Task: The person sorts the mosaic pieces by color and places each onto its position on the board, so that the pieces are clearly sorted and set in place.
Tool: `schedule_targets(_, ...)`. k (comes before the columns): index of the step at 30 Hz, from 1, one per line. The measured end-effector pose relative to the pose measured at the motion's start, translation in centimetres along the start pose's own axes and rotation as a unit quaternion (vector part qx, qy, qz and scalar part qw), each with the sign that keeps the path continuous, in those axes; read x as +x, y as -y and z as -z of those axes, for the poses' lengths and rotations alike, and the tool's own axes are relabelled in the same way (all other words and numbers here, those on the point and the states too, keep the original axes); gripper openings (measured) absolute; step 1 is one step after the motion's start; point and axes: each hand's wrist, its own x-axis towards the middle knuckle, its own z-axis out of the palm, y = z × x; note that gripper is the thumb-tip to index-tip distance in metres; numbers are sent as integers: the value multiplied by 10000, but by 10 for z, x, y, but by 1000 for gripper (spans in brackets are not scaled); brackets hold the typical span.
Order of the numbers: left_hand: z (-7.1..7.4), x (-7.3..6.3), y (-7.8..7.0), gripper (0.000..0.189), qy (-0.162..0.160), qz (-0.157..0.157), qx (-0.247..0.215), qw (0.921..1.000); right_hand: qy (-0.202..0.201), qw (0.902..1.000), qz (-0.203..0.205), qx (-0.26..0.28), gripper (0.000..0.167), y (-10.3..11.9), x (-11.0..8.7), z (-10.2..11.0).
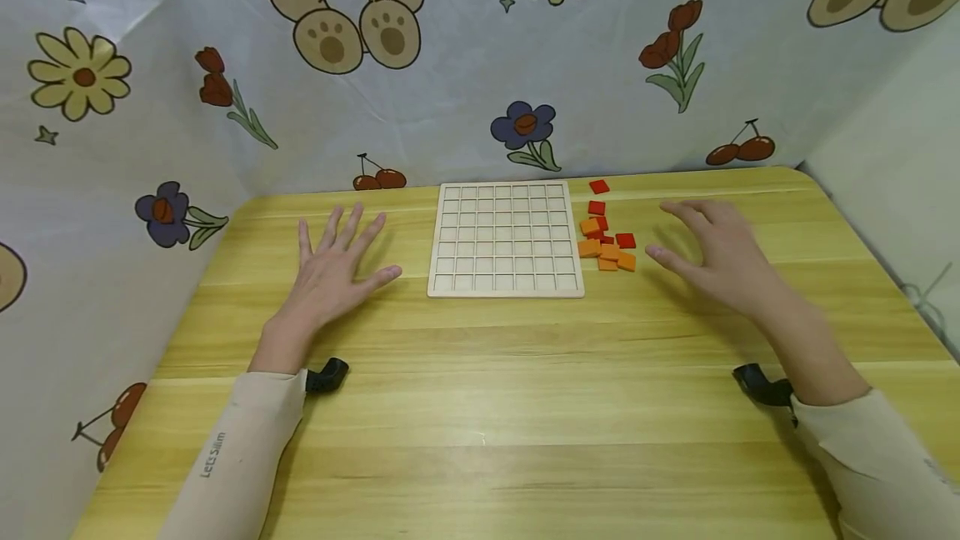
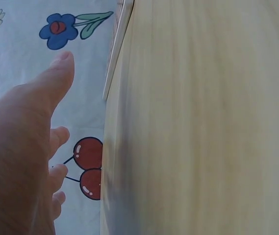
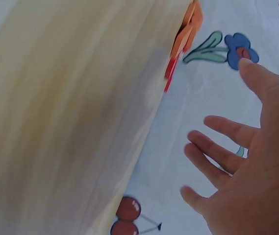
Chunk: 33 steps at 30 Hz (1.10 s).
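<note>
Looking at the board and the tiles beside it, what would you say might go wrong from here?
The orange tiles and red tiles overlap in places, so lifting one might scatter its neighbours.
The farthest red tile lies near the far edge of the table; a push could send it over.
Tiles lie close beside the board, so a careless right hand might nudge it.

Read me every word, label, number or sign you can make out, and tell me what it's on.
"Lets Slim", small and slightly unclear: left sleeve.
Too small and blurred to read: a faint mark on the right sleeve.
None that I can see: the grid board and tiles.
</note>
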Motion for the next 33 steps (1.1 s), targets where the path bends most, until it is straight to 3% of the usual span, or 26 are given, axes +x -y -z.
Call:
schedule_targets(13,-9,4,-7,89,94,-138,-299,9994,419,9982,19,426,64,34,22,-21)
schedule_targets(18,-17,9,-17,90,98,-291,-427,9986,449,9981,-107,399,62,34,20,-23)
schedule_targets(25,-30,21,-36,94,270,-605,-686,9954,249,9987,4,439,45,28,18,-26)
schedule_targets(33,-42,22,-43,99,286,-977,-745,9920,420,9985,95,353,34,24,16,-27)
